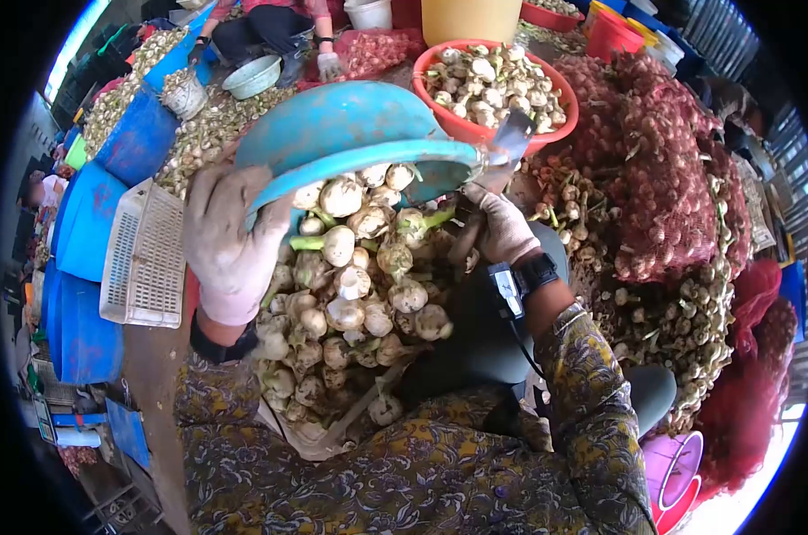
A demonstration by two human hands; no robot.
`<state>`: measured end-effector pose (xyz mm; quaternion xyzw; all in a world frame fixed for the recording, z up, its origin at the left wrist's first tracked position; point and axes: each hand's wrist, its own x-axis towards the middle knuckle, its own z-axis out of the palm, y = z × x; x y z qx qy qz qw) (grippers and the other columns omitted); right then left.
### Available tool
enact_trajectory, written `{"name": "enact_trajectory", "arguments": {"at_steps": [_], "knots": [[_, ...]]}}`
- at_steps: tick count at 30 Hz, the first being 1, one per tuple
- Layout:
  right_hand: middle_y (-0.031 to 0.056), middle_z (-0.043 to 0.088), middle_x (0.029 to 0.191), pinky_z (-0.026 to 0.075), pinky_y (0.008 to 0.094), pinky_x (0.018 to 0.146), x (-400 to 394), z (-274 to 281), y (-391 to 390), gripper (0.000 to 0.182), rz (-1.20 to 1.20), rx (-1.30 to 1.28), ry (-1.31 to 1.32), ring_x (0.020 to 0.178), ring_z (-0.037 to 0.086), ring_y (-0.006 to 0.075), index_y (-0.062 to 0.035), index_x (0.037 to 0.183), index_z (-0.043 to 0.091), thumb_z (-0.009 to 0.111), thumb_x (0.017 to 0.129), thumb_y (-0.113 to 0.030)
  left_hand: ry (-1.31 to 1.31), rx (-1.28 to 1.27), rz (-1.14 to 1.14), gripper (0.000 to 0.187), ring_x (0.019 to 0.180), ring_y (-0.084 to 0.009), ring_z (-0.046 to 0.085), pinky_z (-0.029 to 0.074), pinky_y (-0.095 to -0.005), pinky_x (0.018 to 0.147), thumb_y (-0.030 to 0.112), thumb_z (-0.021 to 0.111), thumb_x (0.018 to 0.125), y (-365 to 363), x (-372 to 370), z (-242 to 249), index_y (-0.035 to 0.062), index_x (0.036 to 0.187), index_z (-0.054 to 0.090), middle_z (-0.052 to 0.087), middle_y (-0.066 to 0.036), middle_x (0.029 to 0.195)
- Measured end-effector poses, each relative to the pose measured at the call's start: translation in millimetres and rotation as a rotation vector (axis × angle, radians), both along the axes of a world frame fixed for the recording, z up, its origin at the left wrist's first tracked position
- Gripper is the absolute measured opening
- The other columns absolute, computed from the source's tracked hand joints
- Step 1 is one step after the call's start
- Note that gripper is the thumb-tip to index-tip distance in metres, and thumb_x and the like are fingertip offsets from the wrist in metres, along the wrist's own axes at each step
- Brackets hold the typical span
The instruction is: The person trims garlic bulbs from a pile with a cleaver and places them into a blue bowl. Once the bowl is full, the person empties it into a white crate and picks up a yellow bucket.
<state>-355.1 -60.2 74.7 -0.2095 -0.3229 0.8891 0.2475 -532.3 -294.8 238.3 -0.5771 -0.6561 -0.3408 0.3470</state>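
Observation:
A blue basin [333,116] is tipped on its side in front of me, its mouth facing me. My left hand [230,236], in a pale dirty glove, is closed on the basin's left rim. Garlic bulbs [350,283], some with green stem stubs, lie in a heap below the rim, over a pale sack or basket edge [333,441] at my lap. My right hand [504,230], also gloved, is closed around a knife whose wide blade [514,135] points up beside the basin's right rim. Whether these fingers also grip the rim is partly hidden.
A red basin [564,94] full of bulbs stands beyond the blue one. Red mesh sacks [663,205] of bulbs are piled right, above loose bulbs [676,325]. A white plastic crate [145,259] and blue tubs [87,325] stand left. Another person [275,27] sits ahead.

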Motion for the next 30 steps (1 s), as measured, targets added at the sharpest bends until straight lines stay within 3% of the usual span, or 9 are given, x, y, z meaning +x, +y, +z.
{"name": "enact_trajectory", "arguments": {"at_steps": [7,14,17,19,21,25,28,29,30], "knots": [[0.0049,0.063,0.097,0.051,0.0368,0.074,-18,-8,17,0.019,0.163,-0.28,0.073,0.086,0.06,0.0214,-0.0116,0.111,0.06,0.061,0.092,-0.014,0.071,-0.003,0.066,0.023,0.083,-0.0302,0.057,0.048,-0.0406,0.072,0.017,0.077,0.074,-31,0,-8,0.005,0.089,0.064,0.056,-0.01,0.087],[-0.0006,0.062,0.084,0.045,0.0277,0.061,-56,-4,12,0.013,-0.096,0.483,0.13,0.074,0.058,0.0125,-0.009,0.101,0.064,0.066,0.089,-0.014,0.177,0.009,0.026,0.024,0.088,-0.0305,0.055,0.046,-0.0447,0.077,0.025,0.073,0.078,-39,-11,-15,0.0057,0.09,0.065,0.054,-0.009,0.089],[0.0,0.062,0.073,0.042,0.0267,0.052,-57,24,6,0.011,-0.058,0.011,-0.202,0.059,0.055,0.0127,-0.0102,0.095,0.065,0.07,0.087,-0.016,0.143,-0.003,-0.042,0.021,0.089,-0.0307,0.054,0.047,-0.0451,0.078,0.021,0.074,0.076,-25,-15,-24,0.007,0.09,0.066,0.054,-0.008,0.091],[0.002,0.066,0.096,0.049,0.0271,0.074,-40,32,15,0.019,0.101,0.353,-0.31,0.084,0.06,0.0114,-0.0076,0.11,0.065,0.063,0.092,-0.013,0.152,-0.013,-0.033,0.022,0.09,-0.031,0.054,0.047,-0.0452,0.078,0.019,0.074,0.074,-25,-13,-30,0.0076,0.09,0.066,0.054,-0.008,0.092],[0.0017,0.065,0.095,0.049,0.0253,0.074,-26,34,13,0.018,0.038,0.461,-0.16,0.085,0.059,0.0118,-0.0083,0.109,0.065,0.062,0.092,-0.011,0.132,-0.005,-0.039,0.026,0.091,-0.0317,0.055,0.047,-0.0455,0.078,0.016,0.077,0.069,-28,-11,-35,0.0085,0.092,0.066,0.054,-0.007,0.092],[0.0009,0.064,0.086,0.052,0.0247,0.067,-27,36,14,0.011,0.126,0.091,-0.116,0.077,0.061,0.0148,-0.0087,0.103,0.064,0.06,0.093,-0.009,0.156,0.067,-0.009,0.028,0.09,-0.0317,0.055,0.047,-0.0451,0.078,0.014,0.077,0.068,-31,-8,-26,0.0086,0.093,0.066,0.053,-0.007,0.092],[0.0028,0.06,0.085,0.049,0.0253,0.07,-38,49,12,0.009,-0.037,0.474,-0.046,0.076,0.059,0.0169,-0.0081,0.092,0.062,0.057,0.088,-0.002,-0.041,0.027,0.057,0.037,0.099,-0.0349,0.057,0.049,-0.0444,0.086,0.013,0.078,0.066,-34,1,-10,0.0057,0.1,0.065,0.059,-0.013,0.105],[0.0026,0.057,0.084,0.048,0.0261,0.07,-35,53,6,0.009,-0.148,0.006,-0.005,0.077,0.057,0.0165,-0.0091,0.09,0.06,0.056,0.087,-0.003,-0.019,-0.036,0.131,0.038,0.104,-0.0341,0.057,0.048,-0.0434,0.088,0.012,0.077,0.067,-42,11,-6,0.0053,0.102,0.065,0.059,-0.014,0.112],[0.0018,0.054,0.083,0.049,0.0255,0.068,-22,71,-1,0.008,-0.165,0.186,0.118,0.076,0.056,0.0162,-0.0092,0.09,0.058,0.054,0.087,-0.002,0.007,-0.099,0.202,0.038,0.108,-0.0334,0.057,0.048,-0.0425,0.09,0.011,0.076,0.068,-51,20,-2,0.0048,0.104,0.065,0.059,-0.016,0.118]]}}
